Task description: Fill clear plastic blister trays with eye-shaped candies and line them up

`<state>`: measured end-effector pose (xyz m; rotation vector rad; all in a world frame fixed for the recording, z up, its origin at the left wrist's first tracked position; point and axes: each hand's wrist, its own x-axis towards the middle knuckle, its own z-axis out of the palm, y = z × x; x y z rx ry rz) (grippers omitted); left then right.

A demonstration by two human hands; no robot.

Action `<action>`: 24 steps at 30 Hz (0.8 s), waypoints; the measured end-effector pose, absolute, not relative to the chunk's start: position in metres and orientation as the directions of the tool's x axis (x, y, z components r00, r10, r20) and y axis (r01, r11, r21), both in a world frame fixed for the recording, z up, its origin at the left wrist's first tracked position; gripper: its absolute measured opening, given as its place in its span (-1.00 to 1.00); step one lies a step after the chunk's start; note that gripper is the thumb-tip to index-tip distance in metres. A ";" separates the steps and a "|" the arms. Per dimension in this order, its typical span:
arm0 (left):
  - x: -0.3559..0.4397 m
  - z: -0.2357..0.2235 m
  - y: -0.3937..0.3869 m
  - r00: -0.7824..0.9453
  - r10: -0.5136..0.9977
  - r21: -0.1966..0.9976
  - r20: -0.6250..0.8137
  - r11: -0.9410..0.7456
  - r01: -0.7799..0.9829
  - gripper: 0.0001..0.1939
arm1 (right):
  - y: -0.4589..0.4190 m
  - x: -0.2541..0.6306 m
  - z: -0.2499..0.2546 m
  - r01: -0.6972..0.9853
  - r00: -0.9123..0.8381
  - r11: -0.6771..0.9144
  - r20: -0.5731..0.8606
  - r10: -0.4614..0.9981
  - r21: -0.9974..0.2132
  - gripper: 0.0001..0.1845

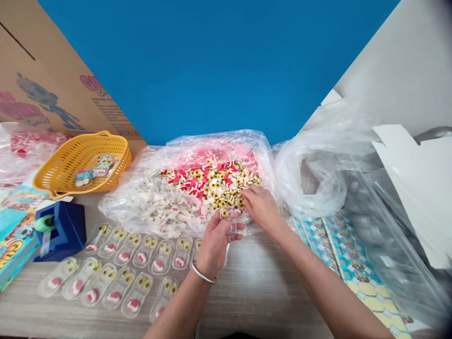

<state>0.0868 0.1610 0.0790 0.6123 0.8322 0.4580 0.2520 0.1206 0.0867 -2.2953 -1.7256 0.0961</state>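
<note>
My left hand [212,245] grips a small clear blister shell [232,225], and a yellow-and-black eye piece [225,213] sits at its upper end. Just to the right, my right hand [263,207] has its fingertips pressed together at the edge of a heap of loose eye pieces [215,186]. Whatever those fingertips pinch is hidden. Red-and-white mouth-like pieces [190,186] are mixed into the heap, which lies in an opened clear plastic bag [130,190]. Left of my left hand, rows of blister shells [115,296] lie on the table, most with two eyes and a red-and-white piece.
A yellow basket [45,174] with a few packed items stands at the back left, near a blue tape dispenser [76,230]. Crumpled plastic [310,174] and printed card sheets [353,254] lie right. A blue panel [219,70] rises behind; a cardboard box [67,56] stands left.
</note>
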 end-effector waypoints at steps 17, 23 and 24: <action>0.088 0.070 0.146 0.551 0.675 0.752 -0.491 0.648 -0.124 -0.61 | 0.093 0.210 0.094 0.628 0.357 -0.216 0.030 0.934 -0.748 -0.88; 0.079 0.073 0.147 0.481 0.702 0.731 -0.525 0.661 -0.166 -0.65 | 0.094 0.205 0.085 0.708 0.370 -0.222 0.084 0.925 -0.670 -0.85; 0.076 0.074 0.150 0.461 0.711 0.725 -0.530 0.662 -0.188 -0.66 | 0.097 0.210 0.084 0.700 0.369 -0.217 0.085 0.925 -0.680 -0.84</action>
